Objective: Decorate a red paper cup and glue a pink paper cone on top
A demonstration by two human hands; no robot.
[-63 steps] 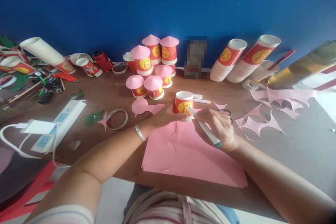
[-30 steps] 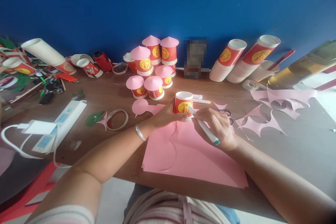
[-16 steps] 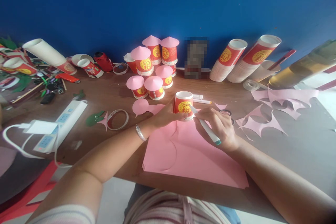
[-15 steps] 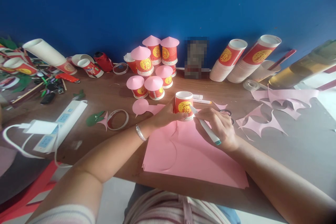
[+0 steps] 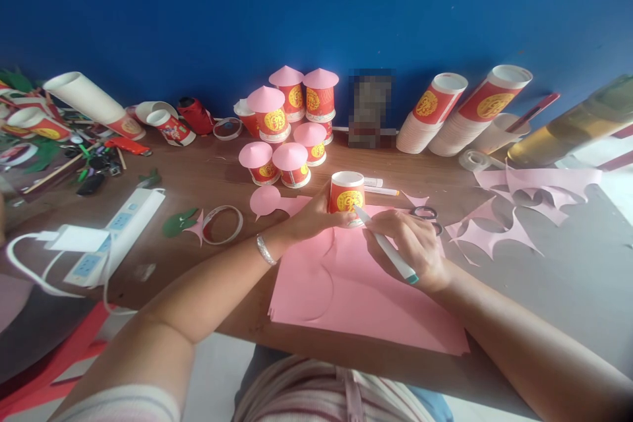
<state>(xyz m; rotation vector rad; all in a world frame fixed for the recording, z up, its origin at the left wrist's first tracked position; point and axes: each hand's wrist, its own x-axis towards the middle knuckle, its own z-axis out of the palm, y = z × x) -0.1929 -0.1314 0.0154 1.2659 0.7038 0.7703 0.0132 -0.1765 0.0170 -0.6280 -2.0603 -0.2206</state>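
My left hand (image 5: 321, 212) is closed around the lower left side of a red paper cup (image 5: 347, 194) with a yellow emblem and a white rim, held upright. In my right hand (image 5: 414, 244) is a white marker (image 5: 393, 256) with a green end, its tip at the cup's lower right front; whether it touches is too small to tell. Pink paper sheets (image 5: 366, 300) lie stacked under both hands, with a curved line on the top one. Scissors (image 5: 426, 213) rest just beyond my right hand, partly hidden. Behind the cup lie another white marker (image 5: 380, 190) and a white tube.
Several red cups with pink cone tops (image 5: 290, 157) stand near the blue wall. Leaning cup stacks (image 5: 432, 105) and pink paper scraps (image 5: 497, 227) are at the right. A power strip (image 5: 126, 221) with a white charger and cut cup rings (image 5: 222, 224) lie left.
The marker's tip has moved slightly down and left on the cup's front. My right hand has lowered a little, showing more of the scissors. My left hand keeps hold of the cup.
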